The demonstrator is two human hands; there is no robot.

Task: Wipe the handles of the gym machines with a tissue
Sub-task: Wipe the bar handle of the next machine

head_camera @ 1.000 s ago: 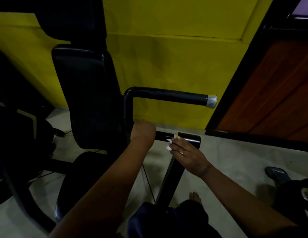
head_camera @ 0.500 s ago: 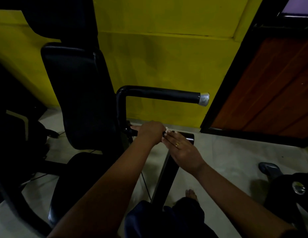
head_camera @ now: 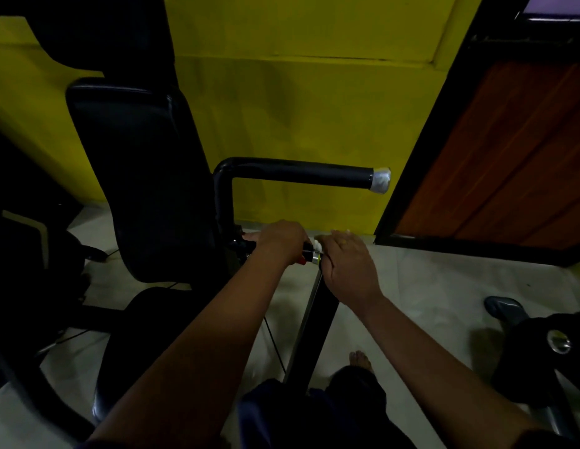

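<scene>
A black upper handle [head_camera: 298,173] with a silver end cap [head_camera: 380,179] sticks out to the right beside the padded backrest [head_camera: 136,176]. Below it runs a shorter black lower bar, mostly hidden by both hands. My left hand [head_camera: 278,243] grips this bar near the machine's upright post. My right hand [head_camera: 346,264] curls over the bar's right end, holding a white tissue [head_camera: 316,246] against it. The tissue shows only as a small wad between the two hands. A red and silver fitting [head_camera: 307,259] peeks out under the left hand.
The machine's black seat [head_camera: 146,319] lies lower left, and a slanted black frame post [head_camera: 317,325] runs down from the hands. A yellow wall [head_camera: 298,92] stands behind, a brown wooden door [head_camera: 515,157] at right. A dark weight plate [head_camera: 547,351] and my foot [head_camera: 359,359] are on the pale floor.
My right hand has slid along the lower bar and now curls over its end, close against the left hand. Less tissue shows. The left hand keeps its grip on the bar.
</scene>
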